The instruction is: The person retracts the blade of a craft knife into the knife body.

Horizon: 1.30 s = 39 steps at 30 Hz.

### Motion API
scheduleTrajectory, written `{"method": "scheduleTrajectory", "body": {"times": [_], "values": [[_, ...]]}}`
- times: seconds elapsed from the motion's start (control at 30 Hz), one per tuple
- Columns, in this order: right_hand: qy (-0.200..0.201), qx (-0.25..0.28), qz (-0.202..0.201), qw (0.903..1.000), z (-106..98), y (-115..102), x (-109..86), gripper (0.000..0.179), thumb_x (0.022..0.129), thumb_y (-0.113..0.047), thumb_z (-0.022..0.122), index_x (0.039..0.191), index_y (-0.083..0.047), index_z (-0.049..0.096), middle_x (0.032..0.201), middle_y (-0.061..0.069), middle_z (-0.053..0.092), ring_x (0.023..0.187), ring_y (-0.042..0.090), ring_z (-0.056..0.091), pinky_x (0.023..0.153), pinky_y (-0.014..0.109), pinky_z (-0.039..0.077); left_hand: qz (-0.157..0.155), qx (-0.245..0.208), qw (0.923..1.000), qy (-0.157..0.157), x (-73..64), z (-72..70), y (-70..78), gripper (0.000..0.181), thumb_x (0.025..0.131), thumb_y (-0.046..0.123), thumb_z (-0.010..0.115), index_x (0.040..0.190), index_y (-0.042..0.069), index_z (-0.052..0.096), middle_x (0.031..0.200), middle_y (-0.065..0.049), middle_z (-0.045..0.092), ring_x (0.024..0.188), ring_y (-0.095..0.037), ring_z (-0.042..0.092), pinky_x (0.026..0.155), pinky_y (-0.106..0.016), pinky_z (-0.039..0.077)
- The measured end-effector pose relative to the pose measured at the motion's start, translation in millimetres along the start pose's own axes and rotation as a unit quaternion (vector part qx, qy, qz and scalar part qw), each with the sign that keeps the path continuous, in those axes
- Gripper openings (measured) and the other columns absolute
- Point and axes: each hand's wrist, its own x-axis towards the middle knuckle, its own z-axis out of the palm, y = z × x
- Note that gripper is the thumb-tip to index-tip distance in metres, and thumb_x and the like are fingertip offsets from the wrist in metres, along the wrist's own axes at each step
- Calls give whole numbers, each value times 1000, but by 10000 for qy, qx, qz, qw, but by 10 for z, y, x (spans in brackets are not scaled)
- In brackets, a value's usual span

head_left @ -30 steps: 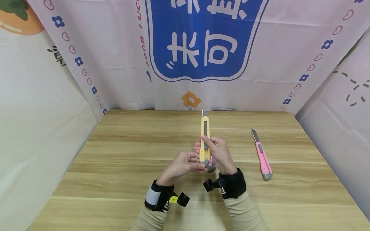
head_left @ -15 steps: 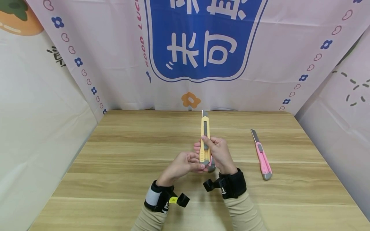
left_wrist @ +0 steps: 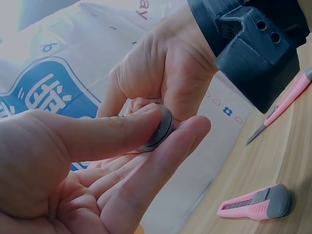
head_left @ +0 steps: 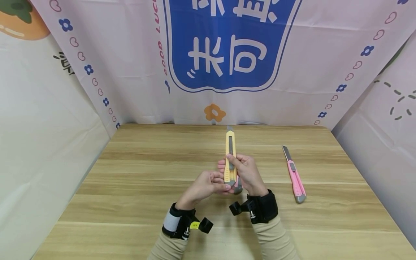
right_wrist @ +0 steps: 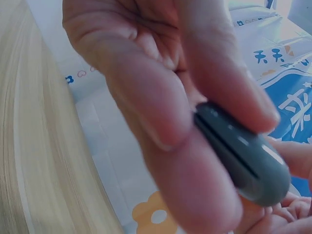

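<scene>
A yellow utility knife [head_left: 230, 140] points away from me above the table, a short length of blade [head_left: 229, 128] showing at its far end. My left hand [head_left: 204, 185] pinches the grey end cap [left_wrist: 165, 127] between thumb and fingers. Around the yellow body curls my right hand [head_left: 248, 175], its thumb lying at the grey slider [head_left: 231, 166]. Beneath the hands lies a pink utility knife [left_wrist: 256, 204], mostly hidden in the head view. To the right rests another pink utility knife [head_left: 295, 177] with its blade [head_left: 287, 153] out.
The wooden table [head_left: 156, 155] reaches back to a printed cloth [head_left: 139, 97] hung behind it. Cloth walls also stand at left and right. A strap with a small camera [head_left: 205, 224] sits on each wrist.
The yellow knife's slider has moved slightly toward me, and a little less blade sticks out at the far end. Both hands keep nearly the same place.
</scene>
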Motion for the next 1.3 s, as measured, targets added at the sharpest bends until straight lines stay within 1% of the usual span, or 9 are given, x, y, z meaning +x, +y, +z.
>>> {"method": "scheduleTrajectory", "body": {"times": [0.17,0.3,0.43,0.63,0.8,0.93,1.03,1.3], "values": [[-45,-3,103,9999,-14,-6,2,44,99,-24,54,124,11,53,89,-3,76,85,10,74,86,29,60,-12,37,9999,106,1,2,6,28,89,5,65,116,-5,61,102,-21,73,99,-34,71,91,-39,59],[-22,58,177,9998,-5,-9,9,47,100,-29,53,124,11,54,91,-2,76,86,10,74,86,30,60,-32,-6,9998,170,-6,-4,10,31,89,4,64,119,-4,60,106,-23,71,98,-31,72,92,-41,59],[65,137,243,9996,24,-16,11,48,100,-31,52,123,11,55,87,-4,76,83,10,74,84,29,61,-49,-105,9997,208,-12,-8,14,34,89,3,64,122,-4,58,110,-24,70,98,-30,72,94,-42,58],[168,146,324,9992,56,-6,18,48,102,-32,48,122,12,55,83,-4,75,80,9,74,82,28,61,-109,-189,9994,277,-15,-7,22,31,89,2,64,119,-5,60,108,-23,71,98,-30,72,91,-42,59],[234,87,222,9994,51,8,10,46,101,-30,50,119,12,57,81,-4,76,78,10,74,80,29,62,-95,-90,9996,256,-6,-2,14,31,89,3,65,119,-5,60,106,-24,71,98,-31,72,92,-44,58],[198,155,102,9996,46,24,11,45,100,-29,53,117,13,58,79,-5,76,77,10,74,79,30,62,-80,-2,9997,239,-2,-4,7,31,89,4,66,118,-5,60,105,-23,72,96,-30,73,90,-41,59],[179,223,83,9996,40,27,12,45,99,-29,55,115,12,59,77,-6,76,77,10,74,78,29,62,-63,24,9997,225,-1,-3,6,31,89,4,66,118,-5,60,105,-23,72,95,-30,73,89,-40,60],[103,328,90,9994,31,13,10,47,99,-27,55,118,16,55,78,-4,76,77,10,74,77,27,62,-79,-153,9997,162,-7,4,11,29,90,1,63,118,-6,60,105,-24,72,100,-35,71,93,-46,57]]}}
